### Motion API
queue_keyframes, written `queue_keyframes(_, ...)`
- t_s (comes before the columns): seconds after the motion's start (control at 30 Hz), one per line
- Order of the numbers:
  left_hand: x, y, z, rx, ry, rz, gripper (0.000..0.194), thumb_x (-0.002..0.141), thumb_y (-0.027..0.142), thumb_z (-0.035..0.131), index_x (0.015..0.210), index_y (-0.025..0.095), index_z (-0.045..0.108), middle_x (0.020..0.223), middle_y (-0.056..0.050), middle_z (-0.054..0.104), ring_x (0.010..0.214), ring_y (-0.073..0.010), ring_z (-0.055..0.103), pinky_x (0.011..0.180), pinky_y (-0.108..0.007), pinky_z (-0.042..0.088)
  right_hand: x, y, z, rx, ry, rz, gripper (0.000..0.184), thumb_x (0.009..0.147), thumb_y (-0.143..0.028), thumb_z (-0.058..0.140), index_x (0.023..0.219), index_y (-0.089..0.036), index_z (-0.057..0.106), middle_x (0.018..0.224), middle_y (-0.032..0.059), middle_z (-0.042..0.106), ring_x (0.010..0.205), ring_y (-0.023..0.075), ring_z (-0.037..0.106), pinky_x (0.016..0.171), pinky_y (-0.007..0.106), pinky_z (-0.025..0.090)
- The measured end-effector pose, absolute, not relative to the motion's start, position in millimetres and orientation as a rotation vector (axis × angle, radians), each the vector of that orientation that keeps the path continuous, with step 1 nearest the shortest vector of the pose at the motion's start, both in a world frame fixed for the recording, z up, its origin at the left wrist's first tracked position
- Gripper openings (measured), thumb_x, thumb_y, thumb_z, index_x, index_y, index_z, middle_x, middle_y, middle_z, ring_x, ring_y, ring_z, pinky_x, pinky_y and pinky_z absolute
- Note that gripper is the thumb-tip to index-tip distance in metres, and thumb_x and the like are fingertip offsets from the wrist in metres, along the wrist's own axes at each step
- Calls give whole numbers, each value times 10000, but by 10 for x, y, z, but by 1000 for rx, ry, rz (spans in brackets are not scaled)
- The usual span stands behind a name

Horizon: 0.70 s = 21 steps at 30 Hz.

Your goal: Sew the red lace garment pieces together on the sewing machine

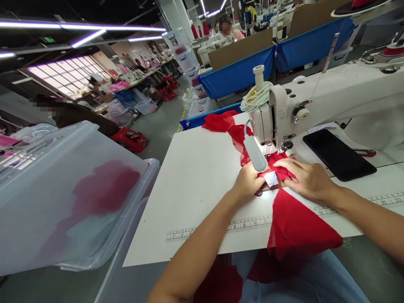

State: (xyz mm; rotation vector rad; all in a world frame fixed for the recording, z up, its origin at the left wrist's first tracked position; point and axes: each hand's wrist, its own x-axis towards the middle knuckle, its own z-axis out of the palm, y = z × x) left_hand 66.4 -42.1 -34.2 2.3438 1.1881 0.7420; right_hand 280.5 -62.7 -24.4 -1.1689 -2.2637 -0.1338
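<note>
Red fabric (288,223) runs from my lap over the table edge and bunches under the needle area of a white sewing machine (341,90). My left hand (248,181) grips the fabric's left side, its fingertips partly hidden by a small grey lamp (255,153). Beside those fingertips, a small white label (270,179) lies on the red cloth. From the right, my right hand (309,179) holds the gathered fabric close to the needle, fingers together. Another stretch of red fabric (221,121) trails across the table behind the machine head.
A black phone (339,153) rests on the machine bed, with a red-handled tool (366,152) beside it. Printed ruler marks (249,225) line the white table's (189,176) front. At left stands a translucent plastic bin (72,202) with red material inside. Other people sit farther back.
</note>
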Motion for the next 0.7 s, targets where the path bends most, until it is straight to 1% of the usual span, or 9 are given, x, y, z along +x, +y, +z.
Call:
queue_keyframes(0.03, 664, -421, -339, 2343, 1179, 737, 219, 916, 121, 464, 864, 187, 667, 873, -33, 632, 639, -141, 586, 578, -294, 520, 2797, -630, -245, -1164, -2287, -130, 306, 883, -176, 506, 1152, -207, 648, 1017, 46, 766, 720, 180, 677, 526, 283, 369)
queue_keyframes(0.1, 660, -417, -332, 2381, 1139, 738, 219, 929, 137, 479, 834, 189, 669, 866, -35, 643, 682, -154, 592, 625, -304, 523, 2783, -634, -245, -1163, -2319, -105, 202, 913, -259, 540, 1064, -211, 665, 885, 25, 759, 654, 166, 647, 520, 283, 340)
queue_keyframes(0.17, 653, -410, -328, 2437, 1092, 760, 231, 949, 156, 491, 802, 191, 666, 837, -36, 647, 741, -169, 595, 687, -315, 523, 2777, -638, -242, -1135, -2353, -94, 195, 933, -353, 566, 1018, -209, 667, 815, 15, 740, 634, 163, 632, 527, 286, 332)
queue_keyframes(0.23, 648, -405, -331, 2449, 1056, 803, 255, 973, 187, 495, 779, 193, 659, 791, -33, 637, 764, -176, 587, 712, -314, 514, 2781, -642, -242, -1108, -2379, -138, 301, 928, -436, 588, 1093, -191, 651, 894, 38, 753, 666, 178, 646, 535, 294, 339)
queue_keyframes(0.3, 648, -402, -343, 2413, 1037, 848, 280, 996, 228, 490, 774, 194, 657, 756, -29, 622, 739, -172, 574, 690, -304, 503, 2787, -645, -251, -1107, -2373, -201, 383, 934, -466, 579, 1171, -168, 622, 1012, 72, 757, 725, 194, 671, 548, 297, 353)
queue_keyframes(0.37, 654, -398, -362, 2374, 1025, 886, 301, 1007, 266, 491, 764, 195, 654, 740, -28, 615, 721, -169, 566, 674, -300, 496, 2785, -647, -267, -1118, -2349, -246, 371, 951, -461, 552, 1160, -163, 625, 1032, 77, 757, 726, 192, 676, 542, 294, 343)
queue_keyframes(0.5, 668, -390, -397, 2380, 993, 935, 363, 1007, 306, 501, 680, 199, 615, 734, -30, 612, 760, -179, 570, 713, -314, 496, 2751, -655, -292, -1143, -2321, -288, 323, 940, -445, 540, 1055, -168, 660, 915, 54, 757, 621, 171, 635, 513, 298, 279)
queue_keyframes(0.63, 669, -389, -399, 2431, 987, 915, 362, 1016, 313, 487, 700, 202, 625, 761, -34, 624, 782, -182, 571, 710, -315, 485, 2741, -664, -305, -1295, -2317, -233, 194, 899, -260, 510, 947, -193, 685, 843, 36, 741, 599, 156, 599, 505, 296, 230)
queue_keyframes(0.7, 667, -392, -391, 2448, 997, 898, 348, 1023, 311, 476, 738, 201, 643, 775, -37, 630, 785, -181, 572, 709, -311, 480, 2752, -664, -312, -1312, -2293, -187, 223, 854, -171, 488, 929, -208, 694, 865, 24, 747, 627, 149, 605, 500, 286, 228)
